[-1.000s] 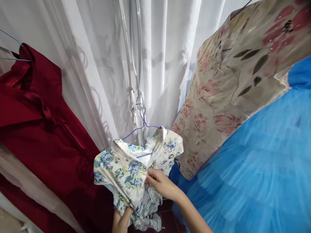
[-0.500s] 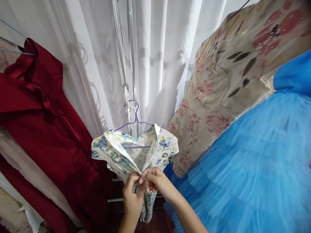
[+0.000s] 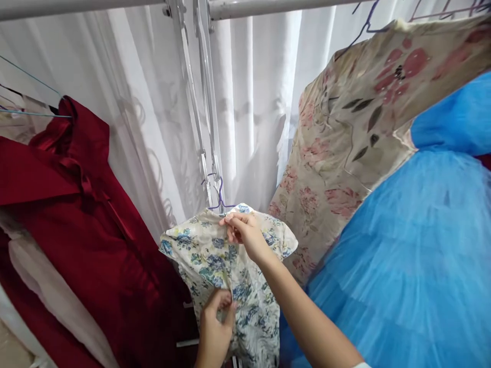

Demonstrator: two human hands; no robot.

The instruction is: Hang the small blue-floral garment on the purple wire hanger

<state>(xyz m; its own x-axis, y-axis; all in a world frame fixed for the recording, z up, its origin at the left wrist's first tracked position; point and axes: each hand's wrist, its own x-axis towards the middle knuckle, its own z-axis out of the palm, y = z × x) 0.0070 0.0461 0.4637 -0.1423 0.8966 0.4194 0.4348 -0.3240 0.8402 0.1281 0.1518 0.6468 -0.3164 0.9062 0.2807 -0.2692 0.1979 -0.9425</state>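
Observation:
A white dress (image 3: 213, 255) with blue and yellow flowers hangs in front of me on a purple hanger (image 3: 221, 199). Its centre opening is closed up to the neckline, along a zipper seam (image 3: 230, 266). At the neckline my right hand (image 3: 243, 230) is closed in a pinch at the top of the zipper; the pull itself is hidden by the fingertips. Lower down, my left hand (image 3: 218, 312) pinches the dress fabric beside the same seam.
A dark red garment (image 3: 126, 255) hangs on the left. To the right are a beige floral dress (image 3: 322, 153) and a blue tiered tulle dress (image 3: 402, 245). White rack poles (image 3: 207, 92) and a rail (image 3: 276, 7) stand before a white curtain (image 3: 253, 66).
My right hand has moved up from mid-chest to the neckline, and the V-shaped opening has closed. The left hand stays low on the seam. The view has tilted upward, showing the rail.

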